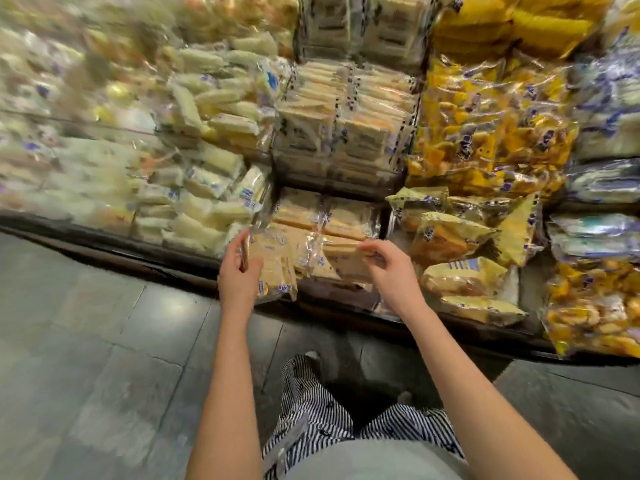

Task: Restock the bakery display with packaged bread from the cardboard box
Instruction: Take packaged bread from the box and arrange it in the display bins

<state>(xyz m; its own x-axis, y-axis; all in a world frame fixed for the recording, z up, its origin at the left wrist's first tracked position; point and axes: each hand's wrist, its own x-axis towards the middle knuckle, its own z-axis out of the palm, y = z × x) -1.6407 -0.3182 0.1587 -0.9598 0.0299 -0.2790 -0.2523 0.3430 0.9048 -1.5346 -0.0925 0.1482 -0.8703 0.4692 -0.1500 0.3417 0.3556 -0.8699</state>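
Observation:
Both my hands reach into the lowest bin of the bakery display (332, 188). My left hand (240, 271) grips the left end of a clear-wrapped pack of sliced bread (277, 258), thumb on top and fingers curled round its side. My right hand (388, 268) pinches the wrapper at the right end of a neighbouring bread pack (343, 254). More packs of the same sliced bread (322, 216) lie flat behind them in the bin. The cardboard box is out of view.
Tiers above hold upright sliced bread packs (346, 133). White sandwich packs (207, 202) fill the left bins, yellow bags of buns (485, 133) the right. The dark shelf edge (485, 330) runs across in front. My striped trouser legs (311, 410) stand on grey floor tiles (104, 341).

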